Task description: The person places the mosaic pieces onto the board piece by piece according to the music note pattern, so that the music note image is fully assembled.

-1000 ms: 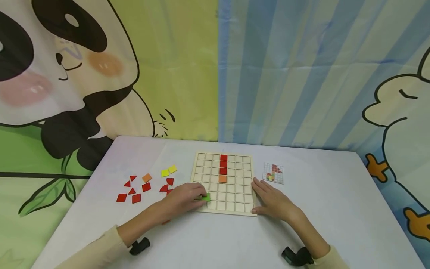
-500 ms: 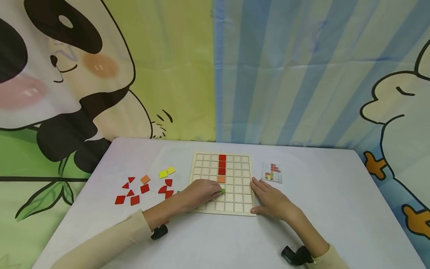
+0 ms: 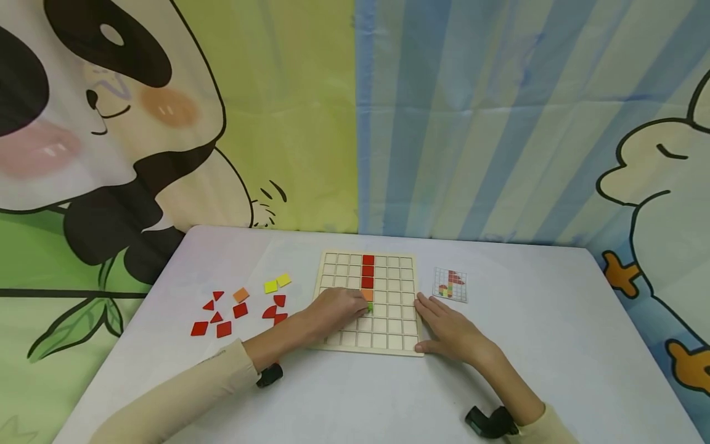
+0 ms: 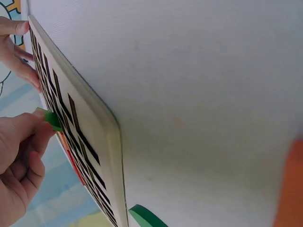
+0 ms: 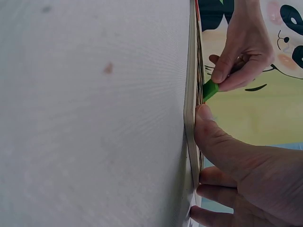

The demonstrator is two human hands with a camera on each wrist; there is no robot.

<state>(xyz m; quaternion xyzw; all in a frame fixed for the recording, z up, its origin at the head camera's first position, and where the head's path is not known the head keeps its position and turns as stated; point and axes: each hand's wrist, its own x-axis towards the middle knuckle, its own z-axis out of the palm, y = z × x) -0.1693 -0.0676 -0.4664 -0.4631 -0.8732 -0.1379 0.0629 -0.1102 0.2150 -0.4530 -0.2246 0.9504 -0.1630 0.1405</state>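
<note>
My left hand (image 3: 339, 309) pinches a green tile (image 3: 370, 306) between thumb and fingers. In the left wrist view, one edge of the green tile (image 4: 53, 121) meets the face of the wooden grid board (image 3: 395, 327), the tile tilted up from it. On the board the tile is just below an orange square tile (image 3: 367, 295), which follows a column of red square tiles (image 3: 368, 271). My right hand (image 3: 452, 331) rests against the board's right edge, fingers extended, thumb at the near corner.
Left of the board lie loose red pieces (image 3: 224, 329), an orange square (image 3: 241, 295) and two yellow squares (image 3: 270, 286). A small printed pattern card (image 3: 450, 285) lies to the board's right. A green curved piece (image 4: 146, 217) shows by the board in the left wrist view.
My left hand has carried the green tile rightward across the board, then slightly away from me, to below the orange tile. The right hand has stayed at the board's edge.
</note>
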